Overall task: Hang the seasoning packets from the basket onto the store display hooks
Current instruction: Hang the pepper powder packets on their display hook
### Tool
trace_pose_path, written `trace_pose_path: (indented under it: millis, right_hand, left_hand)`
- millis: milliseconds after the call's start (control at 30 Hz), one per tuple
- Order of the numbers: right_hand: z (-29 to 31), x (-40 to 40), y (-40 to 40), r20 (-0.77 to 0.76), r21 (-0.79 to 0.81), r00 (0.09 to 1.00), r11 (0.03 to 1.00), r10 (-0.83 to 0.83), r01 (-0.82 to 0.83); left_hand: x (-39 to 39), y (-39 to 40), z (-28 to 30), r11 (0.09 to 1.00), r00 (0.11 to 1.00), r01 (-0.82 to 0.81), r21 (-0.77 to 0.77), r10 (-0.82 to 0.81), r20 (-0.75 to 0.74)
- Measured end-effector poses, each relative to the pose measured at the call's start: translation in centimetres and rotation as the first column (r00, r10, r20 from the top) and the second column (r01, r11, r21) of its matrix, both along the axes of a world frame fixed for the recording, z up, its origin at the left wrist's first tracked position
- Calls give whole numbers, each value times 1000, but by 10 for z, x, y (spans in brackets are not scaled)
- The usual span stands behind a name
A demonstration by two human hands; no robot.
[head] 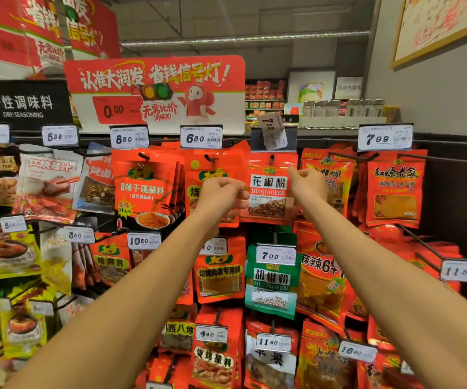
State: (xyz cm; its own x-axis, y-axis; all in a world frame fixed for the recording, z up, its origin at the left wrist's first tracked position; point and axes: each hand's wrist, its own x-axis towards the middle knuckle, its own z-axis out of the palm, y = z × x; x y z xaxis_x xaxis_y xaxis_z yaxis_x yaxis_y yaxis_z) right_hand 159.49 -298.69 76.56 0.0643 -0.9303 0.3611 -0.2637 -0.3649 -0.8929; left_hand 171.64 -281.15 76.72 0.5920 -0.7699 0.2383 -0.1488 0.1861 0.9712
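Seasoning packet (pixel 269 189), red glossy plastic pouch with white label, held at both top side edges on the top-row display hook (pixel 272 158).
Left hand (pixel 222 193) pinches its left edge with curled fingers, right hand (pixel 308 183) pinches the right edge; the hook tip seems to sit at the packet's hang hole (can't tell if fully through). Risks, as a judgement: release too soon and the pouch slips off the tip and drops; the loose white price tag (pixel 272 131) marked "7.00", tilted just above, could get knocked off. Readable: packet "花椒粉 HUAJIAOFEN"; green pouch (pixel 271 287) below "胡椒粉"; black sign (pixel 20 105) "干性调味料 DRY SEASONING"; tags 8.50, 6.30, 7.99. Basket not in view.
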Motion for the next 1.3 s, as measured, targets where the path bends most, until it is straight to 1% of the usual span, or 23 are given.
trace_pose_path:
  millis: [33, 100, 167, 233, 300, 400, 500, 667, 767, 867, 967, 1067, 1133, 1233, 1267, 1300]
  right_hand:
    - [-4, -11, 9, -24, -66, 999, 997, -41, 40]
    - [-12, -32, 29, 3, -172, 998, 983, -70, 70]
    - [-19, -49, 53, 79, -184, 997, 983, 27, -12]
    - [-33, -63, 77, 142, -110, 969, 976, 200, -185]
    - [-56, -73, 97, 185, -33, 931, 949, 315, -314]
    - [-110, -83, 123, 215, 121, 899, 903, 382, -412]
    - [-181, -87, 144, 205, 309, 900, 847, 384, -432]
    - [-309, -89, 178, 133, 599, 931, 720, 341, -349]
    - [-387, -95, 198, 44, 731, 938, 629, 343, -264]
    - [-471, -103, 218, -51, 831, 943, 538, 328, -142]
    - [-561, -112, 246, -145, 883, 938, 469, 315, -21]
    - [-650, -124, 276, -227, 922, 916, 376, 330, 93]
    - [-711, -132, 293, -257, 942, 895, 300, 365, 148]
    - [-797, -144, 312, -254, 965, 867, 173, 428, 197]
    - [-824, -147, 317, -253, 967, 849, 140, 465, 212]
    - [-850, -150, 321, -264, 964, 824, 129, 501, 231]
  left_hand:
    - [1, 4, -1, 1000, 1000, 16, -3, -16, 2]
    - [2, 12, -5, 999, 999, 43, -7, -43, 16]
    - [4, 23, -13, 998, 997, 69, -4, -69, 15]
    - [6, 36, -28, 995, 995, 103, 14, -103, -8]
    - [7, 50, -52, 992, 991, 120, 35, -118, -62]
    - [11, 68, -108, 987, 983, 122, 107, -105, -151]
    - [13, 86, -181, 965, 971, 92, 245, -32, -237]
    - [6, 122, -302, 862, 923, 106, 496, 101, -373]
    - [1, 147, -377, 771, 877, 129, 624, 205, -435]
    - [-7, 175, -454, 665, 831, 167, 728, 303, -467]
    - [-19, 204, -529, 551, 761, 206, 809, 429, -486]
    - [-29, 229, -602, 453, 705, 267, 850, 510, -493]
    - [-34, 240, -650, 405, 690, 296, 865, 535, -487]
    - [-40, 247, -720, 361, 676, 325, 874, 558, -482]
    - [-41, 247, -743, 337, 677, 332, 881, 565, -471]
    - [-42, 247, -765, 318, 681, 342, 884, 565, -466]
